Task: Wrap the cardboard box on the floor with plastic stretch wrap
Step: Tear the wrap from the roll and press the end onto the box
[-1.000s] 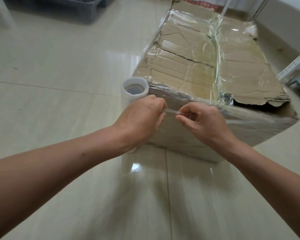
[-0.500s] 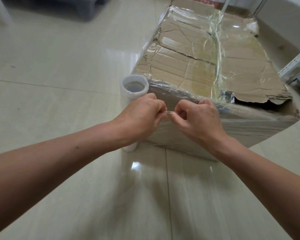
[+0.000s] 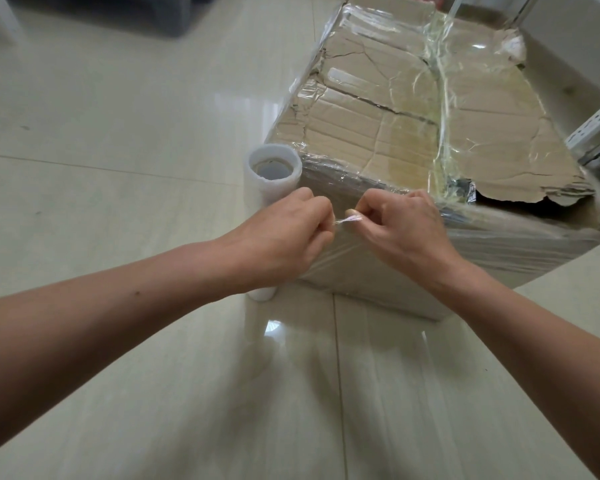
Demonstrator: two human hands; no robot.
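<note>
Head view looks down on a glossy pale tiled floor (image 3: 118, 116), which runs wide to the left of the box and toward the camera. The cardboard box (image 3: 378, 133) sits on it ahead and to the right. Clear film lies over its creased top and bands its near side. The top flap's near right edge is torn, with a dark gap beneath. A white metal shelf upright (image 3: 596, 129) stands near its right side. The white stretch wrap roll (image 3: 274, 174) stands upright just beside the box's near left corner, its middle hidden by the left hand (image 3: 281, 244). That hand and the right hand (image 3: 406, 230) each pinch 1 end of a short twisted film strand (image 3: 349, 220), other fingers curled.
</note>
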